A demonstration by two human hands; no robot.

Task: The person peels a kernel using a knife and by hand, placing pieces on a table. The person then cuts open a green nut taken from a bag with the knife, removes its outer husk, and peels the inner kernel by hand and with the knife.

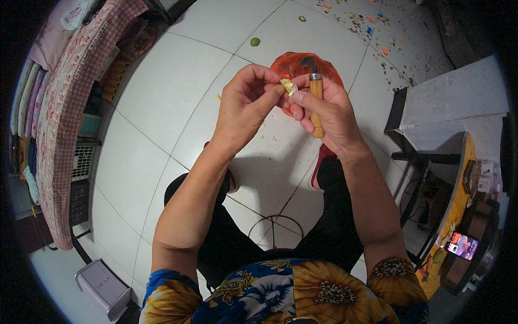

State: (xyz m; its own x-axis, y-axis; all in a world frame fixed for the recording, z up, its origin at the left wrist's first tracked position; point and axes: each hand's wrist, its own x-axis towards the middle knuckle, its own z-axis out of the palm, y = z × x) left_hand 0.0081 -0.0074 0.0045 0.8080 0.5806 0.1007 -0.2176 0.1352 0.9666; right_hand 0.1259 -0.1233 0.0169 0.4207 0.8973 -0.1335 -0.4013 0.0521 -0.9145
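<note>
A small, crumpled pale yellow piece (287, 85), perhaps peel or a nut kernel, is pinched between the fingertips of both hands. My left hand (250, 103) grips its left end with thumb and forefinger. My right hand (334, 107) has its thumb on the lower right end, which looks whiter. Tucked between the fingers of that same hand is a hooked knife with a wooden handle (318, 106) and a metal collar. Its dark curved blade (308, 62) points away from me. Below the hands a red plastic bag (283, 65) rests on the floor, partly hidden by them.
Pale crumbs lie on the white tiled floor (194, 73). A green round fruit or nut (255, 41) sits beyond the bag. Scattered debris (360, 24) covers the far right tiles. At right, a lit phone (462, 245) stands by a yellow tabletop (439, 243); at left is a cloth-covered bed (77, 73).
</note>
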